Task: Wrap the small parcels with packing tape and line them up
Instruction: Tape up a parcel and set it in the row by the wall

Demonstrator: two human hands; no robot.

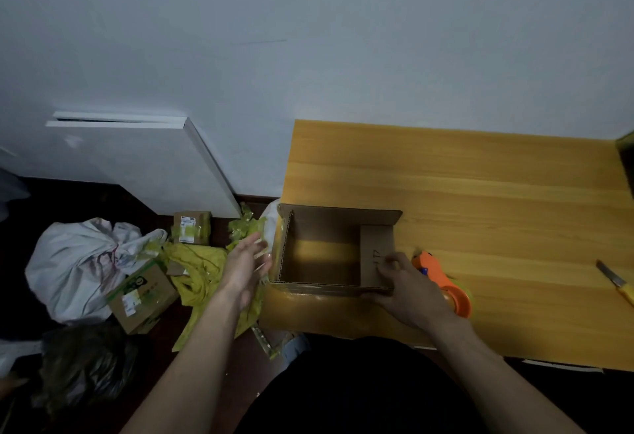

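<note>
Both bare forearms reached up from the bottom of the frame. The left hand (245, 267) hung at centre left, fingers straight and spread. The right hand (406, 287), right of centre, had its fingers curled downward.

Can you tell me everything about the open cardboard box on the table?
The cardboard box is plain brown corrugated card, open at the top, and looks empty inside. It sits upright at the left front corner of the wooden table. One flap stands up at the back; another, with faint handwriting, folds in on the right. The right hand holds that side. The left hand is open beside its left wall.
</note>
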